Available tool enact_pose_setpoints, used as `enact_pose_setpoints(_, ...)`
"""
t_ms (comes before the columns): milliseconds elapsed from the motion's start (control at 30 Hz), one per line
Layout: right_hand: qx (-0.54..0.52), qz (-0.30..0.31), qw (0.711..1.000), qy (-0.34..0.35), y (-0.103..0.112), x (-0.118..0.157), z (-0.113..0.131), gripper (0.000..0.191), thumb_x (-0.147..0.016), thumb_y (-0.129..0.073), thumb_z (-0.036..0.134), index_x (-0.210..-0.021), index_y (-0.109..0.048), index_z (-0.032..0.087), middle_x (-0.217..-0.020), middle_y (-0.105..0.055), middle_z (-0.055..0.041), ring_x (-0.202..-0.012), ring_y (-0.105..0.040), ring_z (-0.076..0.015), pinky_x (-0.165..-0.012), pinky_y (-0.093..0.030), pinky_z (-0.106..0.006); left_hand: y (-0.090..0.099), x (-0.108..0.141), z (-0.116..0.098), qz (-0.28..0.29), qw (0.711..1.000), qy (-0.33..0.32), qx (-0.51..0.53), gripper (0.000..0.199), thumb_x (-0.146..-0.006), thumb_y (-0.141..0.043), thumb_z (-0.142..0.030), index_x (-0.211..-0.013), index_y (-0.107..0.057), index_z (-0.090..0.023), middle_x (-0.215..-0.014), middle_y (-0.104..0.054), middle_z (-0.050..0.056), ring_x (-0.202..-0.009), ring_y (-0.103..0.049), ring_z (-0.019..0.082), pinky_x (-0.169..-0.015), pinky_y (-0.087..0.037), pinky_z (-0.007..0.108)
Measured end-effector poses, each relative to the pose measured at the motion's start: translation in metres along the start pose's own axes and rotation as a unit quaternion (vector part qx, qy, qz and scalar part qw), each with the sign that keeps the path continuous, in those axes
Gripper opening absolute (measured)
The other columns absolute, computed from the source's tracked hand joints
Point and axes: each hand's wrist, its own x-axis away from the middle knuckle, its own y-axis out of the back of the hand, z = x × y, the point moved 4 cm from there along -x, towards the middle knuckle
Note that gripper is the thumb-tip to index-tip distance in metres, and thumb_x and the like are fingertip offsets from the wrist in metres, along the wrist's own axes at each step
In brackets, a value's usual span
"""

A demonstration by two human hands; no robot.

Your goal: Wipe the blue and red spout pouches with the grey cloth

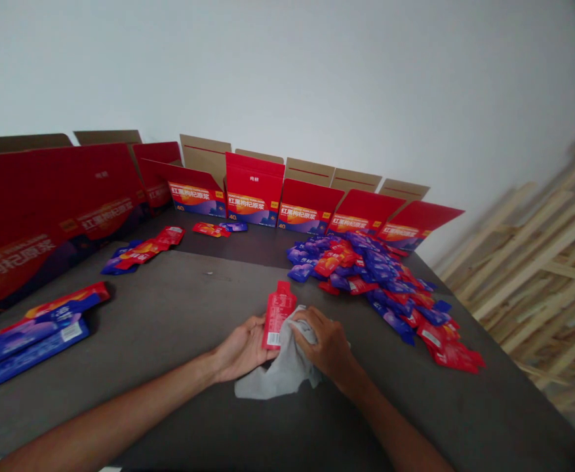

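In my left hand (pixel 244 349) is a red pouch (pixel 278 313), held by its lower end with the narrow spout end pointing away from me. Printed text and a barcode show on its upper face. My right hand (pixel 327 342) grips a light grey cloth (pixel 287 367) between bent fingers. The cloth lies against the pouch's right side and hangs down below both hands. Part of the pouch's lower right edge is hidden behind the cloth.
A heap of red and purple pouches (pixel 366 265) lies to the right. Several red printed boxes (pixel 252 193) with raised flaps line the wall. More pouches lie at left (pixel 46 328) and further back (pixel 144 251). Wooden pallets (pixel 557 282) stand beyond the table's right edge.
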Motion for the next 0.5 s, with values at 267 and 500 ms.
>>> enact_pose_setpoints(267,-0.003,0.007,1.0,-0.003,0.0005,-0.0006,0.0005,0.008,-0.095,-0.055,0.024,-0.102,-0.058,0.022,-0.094,-0.067,-0.003,-0.082,-0.067,-0.0175,-0.072,-0.05,-0.025,-0.0045,0.005,-0.0024,0.017,0.998,-0.011,-0.054,0.03,-0.094,-0.051,-0.035,-0.098,-0.065,-0.01,-0.083,-0.067,0.008,-0.078,-0.063,0.019,-0.076,-0.053,0.037)
enact_pose_setpoints(500,0.001,-0.004,1.0,0.003,0.0042,-0.0017,0.0031,0.007,-0.094,-0.055,0.024,-0.1,-0.059,0.022,-0.094,-0.067,-0.0033,-0.084,-0.067,-0.0172,-0.072,-0.05,-0.024,0.0044,0.0033,-0.0097,-0.015,0.987,-0.07,-0.142,0.045,-0.078,-0.077,-0.023,-0.119,-0.059,-0.017,-0.083,-0.064,0.0,-0.064,-0.061,0.01,-0.055,-0.052,0.02)
